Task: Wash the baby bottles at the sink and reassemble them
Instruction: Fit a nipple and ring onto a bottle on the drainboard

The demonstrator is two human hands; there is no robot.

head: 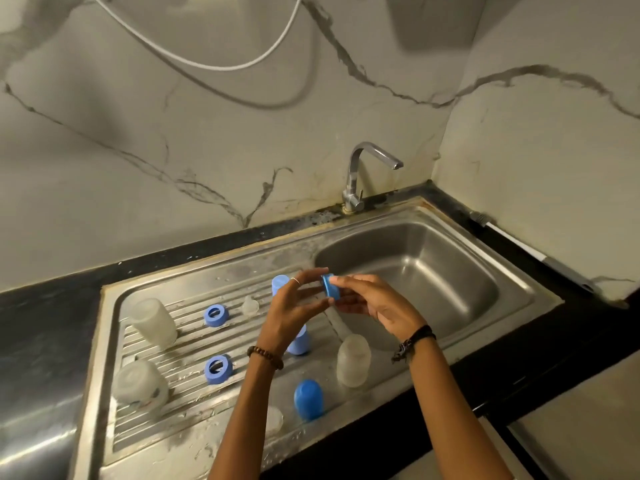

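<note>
At the left of the frame we see three clear bottles upside down on the drainboard [114, 341]; the lower-left bottle [142, 386] carries red and blue print too blurred to read. At centre, our left hand [294, 313] and right hand [374, 303] together pinch a blue ring [329, 286] above the sink's [519, 292] left rim.

In front of me the steel draining board [242, 271] carries three clear bottles [154, 322] [142, 386] [353, 360] upside down, two blue rings [216, 315] [218, 368], blue caps [308, 399] [280, 284], and a small clear teat [250, 305].
</note>
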